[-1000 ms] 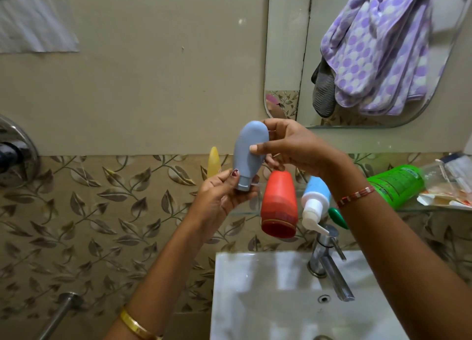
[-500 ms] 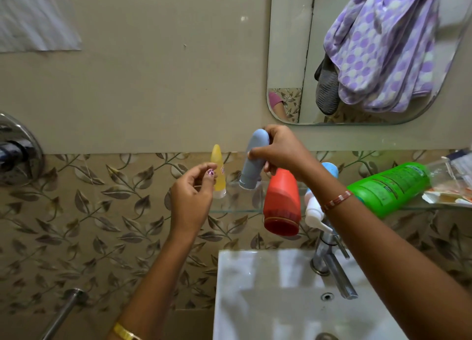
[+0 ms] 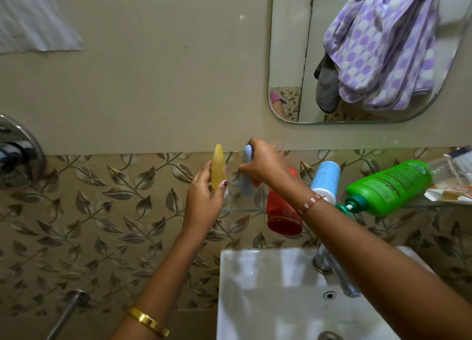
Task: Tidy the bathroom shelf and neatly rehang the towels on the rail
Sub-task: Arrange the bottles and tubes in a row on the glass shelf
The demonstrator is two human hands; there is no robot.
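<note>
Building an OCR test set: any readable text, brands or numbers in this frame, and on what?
None legible.
yellow bottle: red-edged label at its side, letters cut off.
green pump bottle: printed label, too blurred.
light blue bottle: faint print, too small.
packets at the glass shelf's right end: blurred.

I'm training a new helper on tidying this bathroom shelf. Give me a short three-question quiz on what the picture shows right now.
1. True or false: the green pump bottle stands upright on the glass shelf.
2. Which bottle does the right hand grip?
A. red bottle
B. grey-blue bottle
C. yellow bottle
3. Fill in: the left hand holds the ____ bottle.

Key:
1. False; it lies on its side.
2. B
3. yellow
</note>
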